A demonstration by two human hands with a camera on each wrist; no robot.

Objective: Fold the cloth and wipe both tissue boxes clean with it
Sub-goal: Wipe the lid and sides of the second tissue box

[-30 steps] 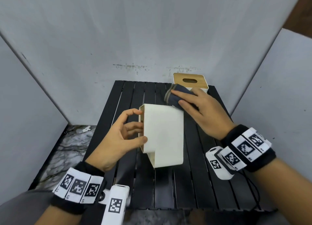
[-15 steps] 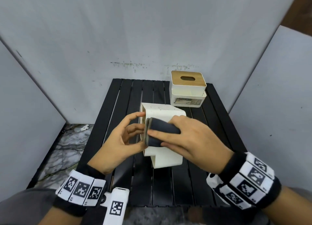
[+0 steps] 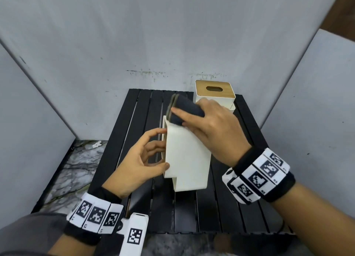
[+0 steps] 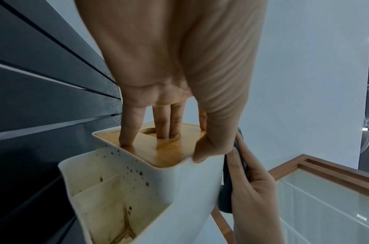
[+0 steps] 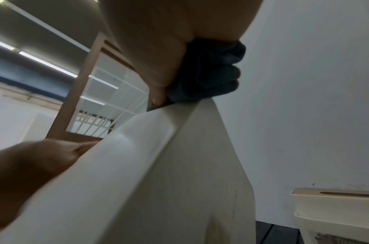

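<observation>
- Your left hand (image 3: 138, 159) grips the near tissue box (image 3: 187, 159), a smooth off-white plastic block tipped on its side above the black slatted counter (image 3: 226, 213); thumb on one edge, fingers (image 4: 128, 130) on its wooden lid, two dipping into the oval slot.
- Your right hand (image 3: 213, 129) clasps the folded cloth (image 3: 184, 109), a dark, soft wad with layered edges, and presses it onto the box's far upper corner.
- In the left wrist view, brown specks dot the box's open side pocket (image 4: 108, 198).
- The second tissue box (image 3: 215, 94), white with a pale wood lid and oval slot, stands upright at the counter's far right corner.
</observation>
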